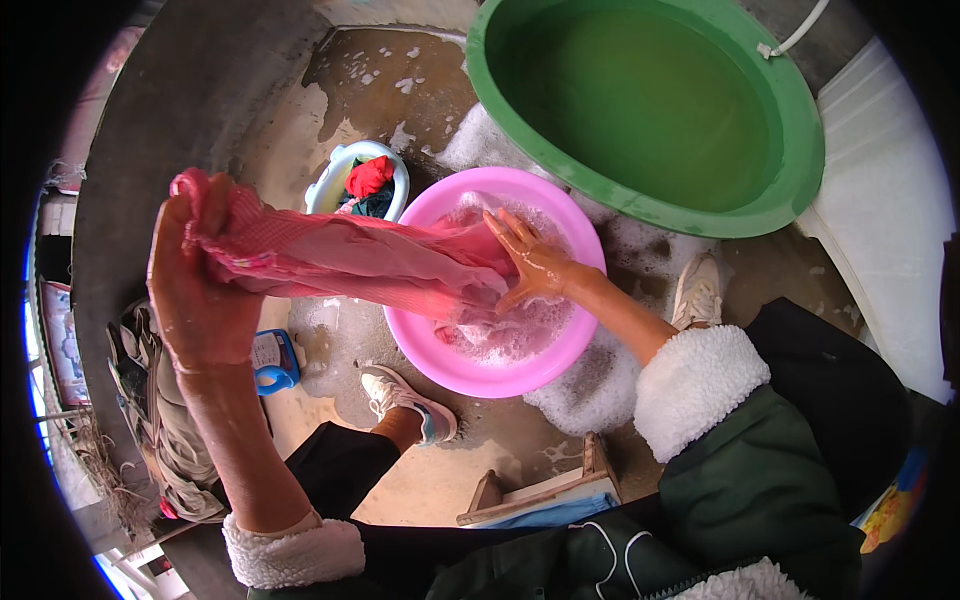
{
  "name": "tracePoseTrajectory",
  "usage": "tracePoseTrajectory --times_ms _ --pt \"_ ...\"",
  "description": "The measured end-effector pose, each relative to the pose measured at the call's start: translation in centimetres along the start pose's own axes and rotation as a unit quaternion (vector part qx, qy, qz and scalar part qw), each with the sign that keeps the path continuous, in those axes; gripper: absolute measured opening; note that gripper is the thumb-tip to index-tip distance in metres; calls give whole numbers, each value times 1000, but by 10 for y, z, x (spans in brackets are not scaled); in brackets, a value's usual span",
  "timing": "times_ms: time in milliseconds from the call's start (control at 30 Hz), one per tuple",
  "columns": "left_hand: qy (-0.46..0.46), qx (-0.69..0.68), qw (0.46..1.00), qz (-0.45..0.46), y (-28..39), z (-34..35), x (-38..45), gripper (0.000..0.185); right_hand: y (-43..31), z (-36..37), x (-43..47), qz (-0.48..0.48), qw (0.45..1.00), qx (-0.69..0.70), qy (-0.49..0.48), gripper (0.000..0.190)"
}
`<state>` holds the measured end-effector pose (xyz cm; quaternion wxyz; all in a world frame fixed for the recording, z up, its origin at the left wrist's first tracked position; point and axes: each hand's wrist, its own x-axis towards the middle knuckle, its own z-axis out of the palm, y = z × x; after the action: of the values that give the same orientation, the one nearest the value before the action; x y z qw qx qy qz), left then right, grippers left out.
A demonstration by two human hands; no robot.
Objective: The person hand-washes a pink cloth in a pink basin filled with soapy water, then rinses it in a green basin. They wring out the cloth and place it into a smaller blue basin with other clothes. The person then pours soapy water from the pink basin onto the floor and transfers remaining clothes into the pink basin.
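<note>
My left hand (210, 285) is raised at the left and grips one end of a wet pink cloth garment (352, 259). From there the garment stretches across to a pink plastic basin (499, 382), where its lower end meets the suds. Over the basin, my right hand (536, 262) is spread with fingers apart, next to the cloth's lower end and wet with foam. Soapy water (517, 337) fills the basin, and more pink fabric shows through the foam.
A large green tub (637, 112) of water stands at the upper right, a white hose (802, 30) at its rim. Behind the garment is a small light-blue basin (326, 180) holding red and dark clothes. A blue detergent bottle (277, 364) and a wooden stool (547, 491) are nearby.
</note>
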<state>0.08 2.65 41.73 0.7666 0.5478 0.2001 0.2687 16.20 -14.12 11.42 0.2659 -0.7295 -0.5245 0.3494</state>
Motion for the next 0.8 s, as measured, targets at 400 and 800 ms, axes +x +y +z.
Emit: tracePoseTrajectory --times_ms 400,800 --pt "-56 -155 982 90 119 4 -7 32 -66 49 59 -184 866 446 132 69" --pt "92 438 863 -233 -117 -152 -38 29 -108 -45 42 -179 744 616 186 25"
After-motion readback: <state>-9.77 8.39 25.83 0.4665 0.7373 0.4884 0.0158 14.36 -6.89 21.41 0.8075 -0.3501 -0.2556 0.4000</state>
